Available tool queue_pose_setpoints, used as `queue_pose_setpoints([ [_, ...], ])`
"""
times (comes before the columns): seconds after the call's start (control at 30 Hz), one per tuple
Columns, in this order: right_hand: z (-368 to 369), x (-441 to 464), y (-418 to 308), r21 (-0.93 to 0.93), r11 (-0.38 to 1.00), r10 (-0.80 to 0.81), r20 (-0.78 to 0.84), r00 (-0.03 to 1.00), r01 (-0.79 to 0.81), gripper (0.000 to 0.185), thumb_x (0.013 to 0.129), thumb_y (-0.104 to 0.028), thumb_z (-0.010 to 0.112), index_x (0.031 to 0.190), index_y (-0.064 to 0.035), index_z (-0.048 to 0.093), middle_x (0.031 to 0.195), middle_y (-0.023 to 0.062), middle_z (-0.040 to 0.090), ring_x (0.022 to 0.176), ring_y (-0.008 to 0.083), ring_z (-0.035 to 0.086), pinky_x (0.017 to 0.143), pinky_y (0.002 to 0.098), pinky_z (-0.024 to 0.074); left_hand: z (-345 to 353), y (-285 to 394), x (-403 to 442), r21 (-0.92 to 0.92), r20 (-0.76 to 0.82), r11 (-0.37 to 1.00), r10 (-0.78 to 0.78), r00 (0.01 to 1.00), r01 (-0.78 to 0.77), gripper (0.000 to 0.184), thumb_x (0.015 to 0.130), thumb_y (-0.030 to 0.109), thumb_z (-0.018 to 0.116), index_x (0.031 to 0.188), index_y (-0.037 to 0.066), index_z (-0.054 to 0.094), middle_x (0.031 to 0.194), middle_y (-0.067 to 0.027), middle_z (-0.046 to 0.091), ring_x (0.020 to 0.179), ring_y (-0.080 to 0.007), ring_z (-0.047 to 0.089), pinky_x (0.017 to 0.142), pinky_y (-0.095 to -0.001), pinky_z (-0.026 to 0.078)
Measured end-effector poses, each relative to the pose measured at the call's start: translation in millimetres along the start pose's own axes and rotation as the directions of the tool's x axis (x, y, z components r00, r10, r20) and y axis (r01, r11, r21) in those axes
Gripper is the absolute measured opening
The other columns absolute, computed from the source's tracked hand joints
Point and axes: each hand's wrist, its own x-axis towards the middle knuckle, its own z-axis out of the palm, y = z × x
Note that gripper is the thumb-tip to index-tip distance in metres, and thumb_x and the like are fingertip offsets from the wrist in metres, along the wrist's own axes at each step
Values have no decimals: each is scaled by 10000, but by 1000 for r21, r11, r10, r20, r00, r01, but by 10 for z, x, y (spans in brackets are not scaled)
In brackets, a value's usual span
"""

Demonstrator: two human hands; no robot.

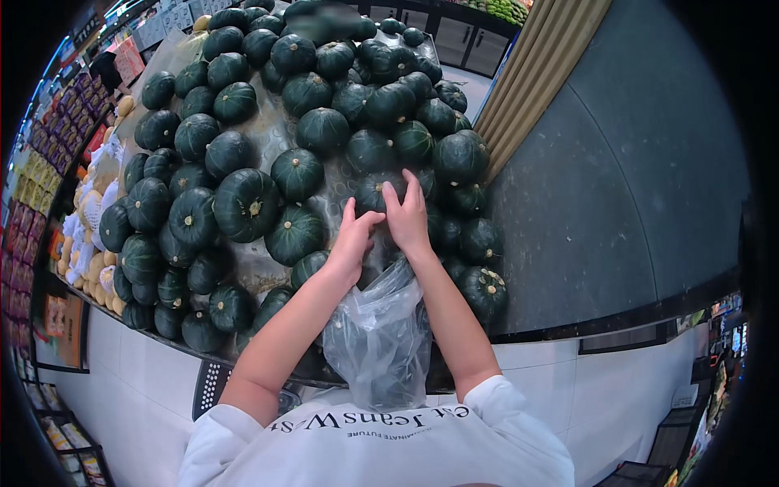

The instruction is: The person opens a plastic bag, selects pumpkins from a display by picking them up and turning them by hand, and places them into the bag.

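My left hand and my right hand are close together at the near side of a dark green kabocha squash. The left index finger lies along its left side, while the right thumb and fingers reach over its right part. The left hand's lower fingers are curled and partly hidden. Between my forearms hangs a clear plastic bag, its crumpled top close below my hands. Something dark and rounded shows through the bag, its kind unclear through the film.
Many kabocha squashes are heaped on the display stand around my hands. Pale yellowish produce in white foam nets lies at the left edge. A beige ridged panel and a dark grey surface stand to the right. Packaged goods line the far left.
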Motion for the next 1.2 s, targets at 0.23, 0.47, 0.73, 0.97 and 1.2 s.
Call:
queue_pose_setpoints([
  [0.23, -82, -89, -25, 279, 960, -14, -44, 999, 26, 464, 891, -307, 583, 1234, -5, 507, 1149, 193, 559, 1060, 310, 552, 932, 378, 427, -21, 52, 6, -282, -42, 959, -10, 999, -2, 682, 818, 349, 590, 1407, 148, 309, 1275, -66, 455, 1016, -236, 518, 864, -365, 403],
  [0.47, -197, -206, -178, 185, 849, -485, -95, 869, 495, 370, 830, -220, 589, 1130, -5, 575, 1047, 162, 613, 1002, 313, 582, 895, 374, 454, 3, 166, -103, -355, 173, 933, 1, 985, 61, 512, 895, 491, 429, 1178, 75, 524, 1135, -97, 587, 1044, -253, 584, 884, -477, 464],
  [0.73, -126, -266, -169, 192, 589, -786, -90, 612, 785, 581, 815, -313, 608, 1281, -7, 444, 1328, 248, 464, 1176, 403, 482, 1006, 457, 387, -45, 250, -243, -602, 224, 795, 90, 970, 66, 600, 859, 635, 407, 1149, 138, 573, 1118, -74, 613, 1004, -273, 588, 834, -474, 472],
  [0.97, -69, -216, -156, 283, 639, -743, -15, 669, 716, 636, 809, -352, 624, 1306, -7, 425, 1386, 250, 406, 1231, 394, 437, 1032, 445, 360, -92, 234, -257, -688, 264, 717, 102, 959, 113, 600, 876, 624, 354, 1176, 151, 569, 1161, -66, 596, 1027, -282, 569, 819, -468, 469],
  [1.2, -86, -234, -161, 269, 620, -763, -15, 647, 737, 688, 800, -395, 641, 1322, -10, 412, 1396, 248, 394, 1252, 394, 413, 1046, 454, 339, -85, 199, -210, -695, 231, 717, 138, 963, 64, 583, 895, 589, 347, 1176, 127, 565, 1159, -74, 599, 1057, -280, 565, 882, -464, 461],
])
